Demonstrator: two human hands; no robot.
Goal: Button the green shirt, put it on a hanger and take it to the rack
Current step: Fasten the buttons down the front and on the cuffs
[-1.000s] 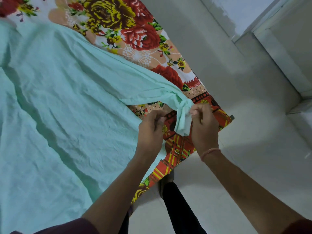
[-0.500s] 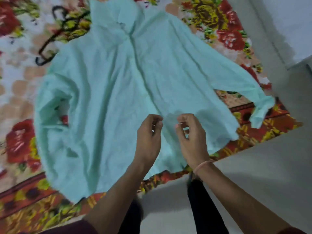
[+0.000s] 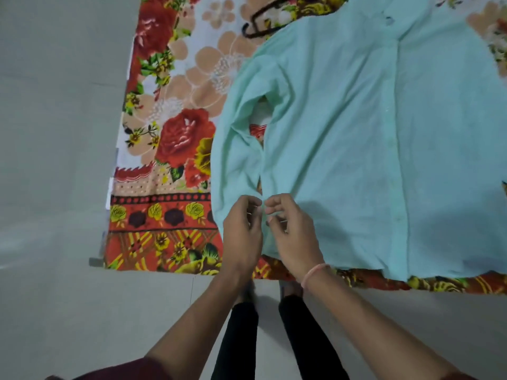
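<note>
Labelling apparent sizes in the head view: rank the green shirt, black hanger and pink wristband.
1. green shirt, by far.
2. black hanger, partly hidden by the shirt.
3. pink wristband, smallest despite being nearest the camera.

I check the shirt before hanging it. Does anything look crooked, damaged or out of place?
Nothing looks damaged. One sleeve of the shirt is bunched along its side, and the black hanger lies partly hidden at its shoulder on the blanket.

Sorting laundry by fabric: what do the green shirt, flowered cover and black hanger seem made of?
Green shirt: thin matte woven cloth, perhaps cotton; fine creases. Flowered cover: thicker printed fabric, slightly fuzzy. Black hanger: plastic or coated wire; blurred.
</note>
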